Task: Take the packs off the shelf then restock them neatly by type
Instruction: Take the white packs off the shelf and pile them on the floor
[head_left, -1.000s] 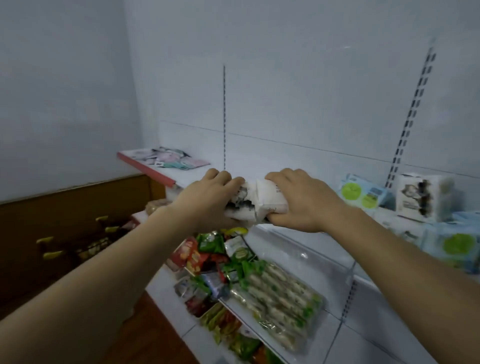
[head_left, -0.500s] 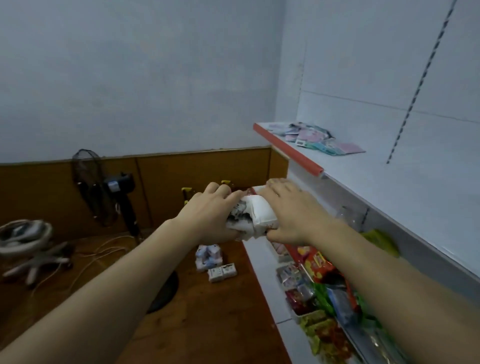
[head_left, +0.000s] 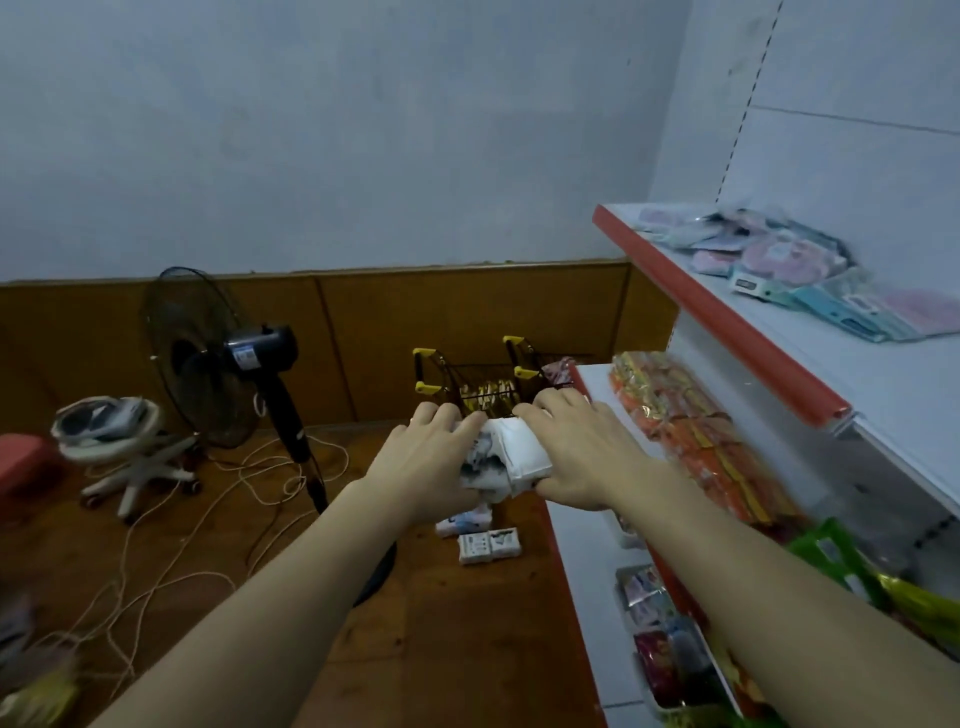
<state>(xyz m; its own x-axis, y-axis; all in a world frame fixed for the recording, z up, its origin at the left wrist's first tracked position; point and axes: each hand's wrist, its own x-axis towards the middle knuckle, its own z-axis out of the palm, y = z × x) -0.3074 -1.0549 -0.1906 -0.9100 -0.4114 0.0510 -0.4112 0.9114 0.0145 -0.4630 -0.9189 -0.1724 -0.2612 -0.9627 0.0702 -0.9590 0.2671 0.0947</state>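
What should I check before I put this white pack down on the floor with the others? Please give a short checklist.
1. Both hands hold the white pack: ok, left hand and right hand grip it from either side.
2. Pack is off the shelf: ok, it is over the floor.
3. Similar packs on the floor are below: ok, just under the hands.
4. Landing spot free of the cord: ok, the cord lies further left.
5. Fan clear of the arms: ok.
6. Pack undamaged: cannot tell.
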